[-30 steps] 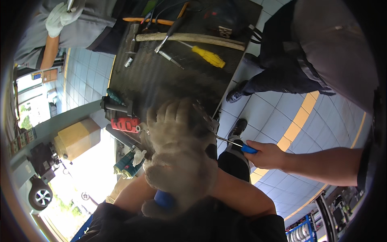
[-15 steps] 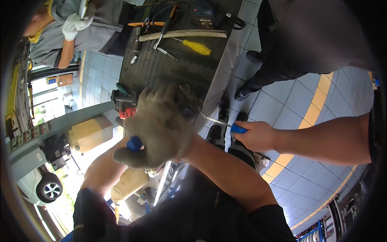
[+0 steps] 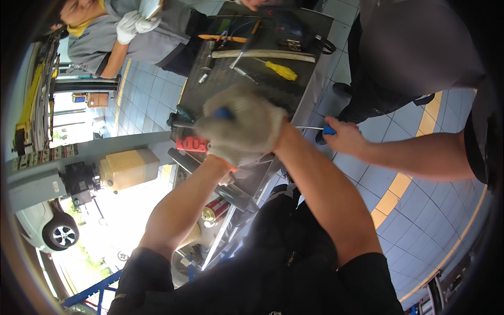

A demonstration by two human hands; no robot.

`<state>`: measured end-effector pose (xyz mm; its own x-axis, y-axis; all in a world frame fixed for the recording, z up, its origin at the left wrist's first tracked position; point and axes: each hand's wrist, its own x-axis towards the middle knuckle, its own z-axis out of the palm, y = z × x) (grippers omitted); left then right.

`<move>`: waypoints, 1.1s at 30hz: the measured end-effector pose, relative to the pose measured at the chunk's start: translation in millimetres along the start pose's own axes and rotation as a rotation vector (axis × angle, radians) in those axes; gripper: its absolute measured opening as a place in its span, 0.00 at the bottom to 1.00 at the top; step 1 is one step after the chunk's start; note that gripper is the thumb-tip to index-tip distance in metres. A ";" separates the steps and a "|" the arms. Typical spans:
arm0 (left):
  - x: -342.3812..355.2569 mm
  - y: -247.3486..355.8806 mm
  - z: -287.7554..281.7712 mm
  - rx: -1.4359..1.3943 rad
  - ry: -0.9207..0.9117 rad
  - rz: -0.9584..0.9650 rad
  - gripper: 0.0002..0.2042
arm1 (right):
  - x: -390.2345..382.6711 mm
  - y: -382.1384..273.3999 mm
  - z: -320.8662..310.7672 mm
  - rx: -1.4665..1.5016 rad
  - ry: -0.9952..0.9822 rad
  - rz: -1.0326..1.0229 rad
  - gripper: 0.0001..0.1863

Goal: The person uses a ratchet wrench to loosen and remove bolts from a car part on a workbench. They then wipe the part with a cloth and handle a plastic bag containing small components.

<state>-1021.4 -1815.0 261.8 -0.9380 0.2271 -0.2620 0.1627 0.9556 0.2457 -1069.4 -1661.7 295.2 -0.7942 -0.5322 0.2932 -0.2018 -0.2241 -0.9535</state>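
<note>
My gloved right hand [image 3: 247, 118] is closed round a blue handle [image 3: 223, 113] over the dark worktop [image 3: 283, 94]; what the handle belongs to is hidden. My gloved left hand [image 3: 230, 155] is beneath the right, its fingers hidden. Just left of them lie a red tool [image 3: 190, 143] and a dark metal clamp-like piece [image 3: 180, 122]. To the right, a co-worker's bare hand [image 3: 344, 136] grips a blue-handled screwdriver [image 3: 329, 130] whose thin shaft runs behind my glove.
Farther up lie a yellow screwdriver [image 3: 282, 71], a hammer [image 3: 262, 53] and several other tools. A gloved co-worker [image 3: 142, 47] stands at upper left, another person [image 3: 409, 47] at right. A spray can [image 3: 214, 209] sits low beside the bench, near a yellowish tank [image 3: 131, 168].
My stacked hands have moved up and forward, the blue handle rising with the right one. The co-worker's screwdriver hand has moved up. A further hand has appeared at the far bench end.
</note>
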 end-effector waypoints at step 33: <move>-11.2 -18.3 -9.6 0.156 0.067 0.236 0.31 | -20.9 13.9 42.2 -0.303 0.259 -0.178 0.23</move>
<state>-1016.8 -1836.9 269.1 -0.8858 0.4386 -0.1514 0.4191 0.8964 0.1445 -1031.4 -1688.2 278.8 -0.8419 -0.2755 0.4641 -0.4766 -0.0237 -0.8788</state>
